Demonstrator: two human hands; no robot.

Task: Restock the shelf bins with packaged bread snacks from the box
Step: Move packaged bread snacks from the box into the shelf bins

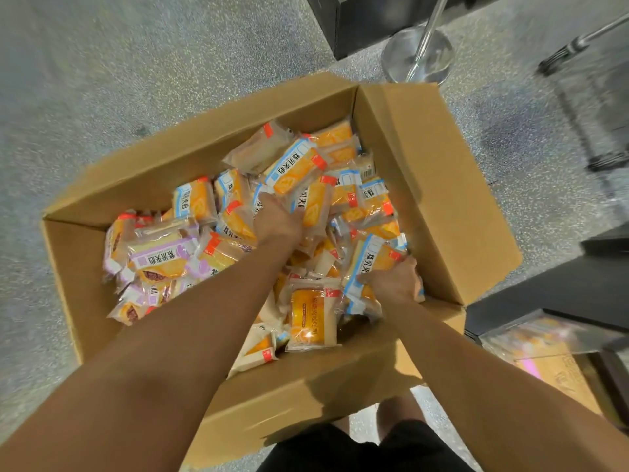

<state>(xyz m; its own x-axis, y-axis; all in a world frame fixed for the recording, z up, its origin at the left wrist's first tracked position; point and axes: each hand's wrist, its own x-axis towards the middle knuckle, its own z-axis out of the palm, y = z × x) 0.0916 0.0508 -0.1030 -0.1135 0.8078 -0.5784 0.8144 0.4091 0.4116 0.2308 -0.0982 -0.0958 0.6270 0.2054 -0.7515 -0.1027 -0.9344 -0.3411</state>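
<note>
Step in hand: gathering packets from the box (pixel 439 185), which sits open on the floor (pixel 102 97) in front of me. Both my arms reach down into it. My left hand (pixel 277 221) is pushed into the middle of the heap, fingers buried among the orange packets (pixel 296 172), so I cannot tell whether they hold one or are only pressing in. My right hand (pixel 396 281) is near the right wall of the box, fingers curled around the edge of a blue-trimmed packet (pixel 372 262). Purple-trimmed packets (pixel 160 258) lie apart at the left end. A clear shelf bin (pixel 537 335), already holding some packets, shows at my lower right.

Next move, as I judge it: close both hands on a loose bundle, lift clear of the box walls, and turn right to the bin. The slippery wrappers may slide, so the grip should be firm.
</note>
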